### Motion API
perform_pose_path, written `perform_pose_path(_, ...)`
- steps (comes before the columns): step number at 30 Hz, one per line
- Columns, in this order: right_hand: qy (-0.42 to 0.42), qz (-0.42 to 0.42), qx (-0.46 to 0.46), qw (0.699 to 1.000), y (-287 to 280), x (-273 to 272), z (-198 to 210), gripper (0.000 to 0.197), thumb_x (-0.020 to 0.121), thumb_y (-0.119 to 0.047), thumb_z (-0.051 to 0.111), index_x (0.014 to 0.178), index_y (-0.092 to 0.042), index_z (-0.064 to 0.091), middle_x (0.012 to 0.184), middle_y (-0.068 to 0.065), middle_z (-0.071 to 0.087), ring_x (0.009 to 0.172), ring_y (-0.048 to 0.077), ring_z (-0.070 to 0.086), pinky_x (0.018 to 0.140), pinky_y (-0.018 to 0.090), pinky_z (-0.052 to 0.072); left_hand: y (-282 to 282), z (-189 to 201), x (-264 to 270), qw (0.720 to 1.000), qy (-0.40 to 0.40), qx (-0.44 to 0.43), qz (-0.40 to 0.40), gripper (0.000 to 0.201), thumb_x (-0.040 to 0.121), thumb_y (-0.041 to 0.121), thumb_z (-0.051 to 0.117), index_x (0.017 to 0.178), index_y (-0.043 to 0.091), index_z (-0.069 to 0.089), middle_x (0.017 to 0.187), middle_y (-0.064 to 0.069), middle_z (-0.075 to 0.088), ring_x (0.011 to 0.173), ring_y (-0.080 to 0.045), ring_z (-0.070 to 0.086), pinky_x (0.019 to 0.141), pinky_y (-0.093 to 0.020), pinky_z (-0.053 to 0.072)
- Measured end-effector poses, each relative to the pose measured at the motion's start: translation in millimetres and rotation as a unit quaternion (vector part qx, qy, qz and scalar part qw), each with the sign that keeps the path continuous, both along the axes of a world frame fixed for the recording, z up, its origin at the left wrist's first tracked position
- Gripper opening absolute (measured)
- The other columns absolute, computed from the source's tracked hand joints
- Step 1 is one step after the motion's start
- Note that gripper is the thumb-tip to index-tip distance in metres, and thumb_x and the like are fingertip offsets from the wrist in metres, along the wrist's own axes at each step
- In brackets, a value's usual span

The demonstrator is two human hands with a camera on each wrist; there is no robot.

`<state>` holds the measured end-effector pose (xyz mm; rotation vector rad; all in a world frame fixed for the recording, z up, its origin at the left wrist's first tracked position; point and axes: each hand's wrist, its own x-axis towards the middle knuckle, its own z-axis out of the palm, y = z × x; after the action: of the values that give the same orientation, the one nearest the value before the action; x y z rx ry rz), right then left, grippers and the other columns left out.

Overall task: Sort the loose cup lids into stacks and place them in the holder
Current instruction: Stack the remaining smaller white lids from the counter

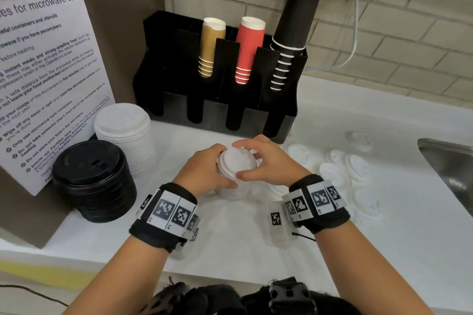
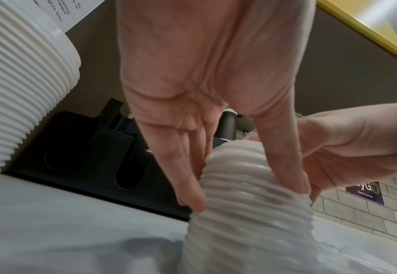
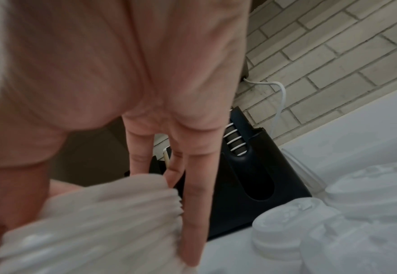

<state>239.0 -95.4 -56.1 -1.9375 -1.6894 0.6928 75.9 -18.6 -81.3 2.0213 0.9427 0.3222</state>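
A stack of small white lids (image 1: 236,161) stands on the white counter (image 1: 230,250) in front of the black holder (image 1: 217,110). Both hands grip it from opposite sides. My left hand (image 1: 220,167) curls round its left side, thumb near me. My right hand (image 1: 252,161) cups the top from the right. In the left wrist view the left fingers (image 2: 187,189) and thumb press the ribbed stack (image 2: 239,231). The right fingers (image 3: 195,204) run down the side of the stack (image 3: 87,213). Several loose white lids (image 1: 340,169) lie to the right.
A tall stack of larger white lids (image 1: 125,135) and a stack of black lids (image 1: 94,181) stand at the left, beside a notice board (image 1: 43,71). The holder's rear slots carry tan, red and black cups. A steel sink (image 1: 450,166) lies at the far right.
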Motion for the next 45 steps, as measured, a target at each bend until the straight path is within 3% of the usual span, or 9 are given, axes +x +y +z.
perform_pose_path(6, -0.010, 0.000, -0.007, 1.000, 1.9, -1.3, -2.8, 0.069, 0.072, -0.025, 0.083, 0.135, -0.023, 0.053, 0.118, 0.002, 0.042, 0.113, 0.019, 0.047, 0.103, 0.033, 0.042, 0.8, 1.5, 0.3, 1.000, 0.010, 0.006, -0.008, 0.069, 0.062, 0.021, 0.090, 0.121, 0.021, 0.055, 0.113, 0.004, 0.063, 0.106, -0.018, 0.058, 0.093, -0.036, 0.049)
perform_pose_path(16, 0.006, 0.015, 0.017, 1.000, 1.0, -0.5, -11.1, 0.067, 0.071, -0.027, 0.084, 0.132, -0.022, 0.056, 0.115, 0.001, 0.050, 0.111, 0.014, 0.049, 0.097, 0.024, 0.044, 2.9, 2.8, 0.7, 0.998, 0.029, -0.011, -0.050, 0.069, 0.070, 0.021, 0.085, 0.131, 0.023, 0.054, 0.118, 0.001, 0.064, 0.112, -0.020, 0.057, 0.099, -0.038, 0.046)
perform_pose_path(20, 0.110, -0.048, 0.031, 0.992, 2.5, 22.1, -9.4, 0.041, 0.084, -0.030, 0.073, 0.122, -0.028, 0.059, 0.120, -0.001, 0.057, 0.110, 0.012, 0.057, 0.088, 0.012, 0.047, 3.1, 3.5, 0.3, 0.999, 0.011, -0.009, -0.046, 0.059, 0.068, 0.020, 0.086, 0.120, 0.020, 0.060, 0.113, 0.002, 0.066, 0.108, -0.020, 0.059, 0.097, -0.043, 0.048)
perform_pose_path(23, 0.019, -0.145, 0.007, 0.989, 16.1, 56.2, -6.9, 0.036, 0.094, -0.028, 0.060, 0.128, -0.020, 0.057, 0.129, 0.006, 0.056, 0.115, 0.017, 0.055, 0.098, 0.024, 0.042, 3.1, 2.2, -0.4, 0.999, -0.006, -0.012, -0.036, 0.060, 0.066, 0.020, 0.087, 0.120, 0.020, 0.060, 0.117, 0.004, 0.065, 0.111, -0.019, 0.057, 0.098, -0.042, 0.048)
perform_pose_path(28, -0.163, -0.080, -0.200, 0.963, 34.0, 86.0, -15.5, 0.071, 0.080, -0.038, 0.074, 0.143, -0.027, 0.042, 0.148, 0.007, 0.039, 0.135, 0.025, 0.038, 0.110, 0.033, 0.029, 3.3, 2.0, 0.4, 0.999, -0.012, -0.011, -0.028, 0.063, 0.064, 0.021, 0.088, 0.121, 0.021, 0.060, 0.117, 0.005, 0.064, 0.111, -0.019, 0.057, 0.098, -0.043, 0.048)
perform_pose_path(34, -0.208, -0.058, -0.185, 0.959, 43.5, 81.1, -22.1, 0.067, 0.079, -0.030, 0.075, 0.139, -0.026, 0.045, 0.136, 0.010, 0.046, 0.126, 0.028, 0.045, 0.104, 0.035, 0.037, 3.6, 1.7, -0.4, 1.000, -0.011, -0.005, -0.016, 0.065, 0.061, 0.025, 0.090, 0.119, 0.025, 0.059, 0.116, 0.009, 0.064, 0.108, -0.017, 0.058, 0.097, -0.040, 0.049)
perform_pose_path(36, -0.172, -0.070, -0.133, 0.974, 40.0, 81.3, -11.1, 0.060, 0.082, -0.031, 0.073, 0.136, -0.025, 0.047, 0.132, 0.007, 0.051, 0.120, 0.024, 0.049, 0.097, 0.028, 0.039, 3.6, 1.5, -0.7, 1.000, -0.010, -0.005, -0.017, 0.065, 0.062, 0.025, 0.090, 0.119, 0.026, 0.059, 0.115, 0.010, 0.063, 0.109, -0.017, 0.058, 0.096, -0.039, 0.049)
perform_pose_path(41, 0.096, -0.078, 0.041, 0.991, 8.1, 52.7, 13.3, 0.042, 0.082, -0.027, 0.074, 0.120, -0.034, 0.059, 0.104, -0.008, 0.063, 0.091, 0.003, 0.059, 0.072, 0.007, 0.044, 3.4, 1.1, 0.7, 1.000, -0.007, -0.013, -0.008, 0.083, 0.061, 0.024, 0.090, 0.133, 0.023, 0.049, 0.131, 0.004, 0.059, 0.117, -0.019, 0.056, 0.102, -0.041, 0.046)
perform_pose_path(45, 0.097, -0.024, 0.087, 0.991, -13.5, 22.4, 4.6, 0.045, 0.077, -0.018, 0.079, 0.118, -0.030, 0.063, 0.111, -0.010, 0.058, 0.098, 0.002, 0.054, 0.073, 0.007, 0.043, 3.7, 1.4, 1.7, 1.000, 0.004, -0.018, 0.001, 0.106, 0.059, 0.025, 0.092, 0.146, 0.022, 0.030, 0.141, 0.000, 0.053, 0.123, -0.021, 0.055, 0.104, -0.041, 0.044)
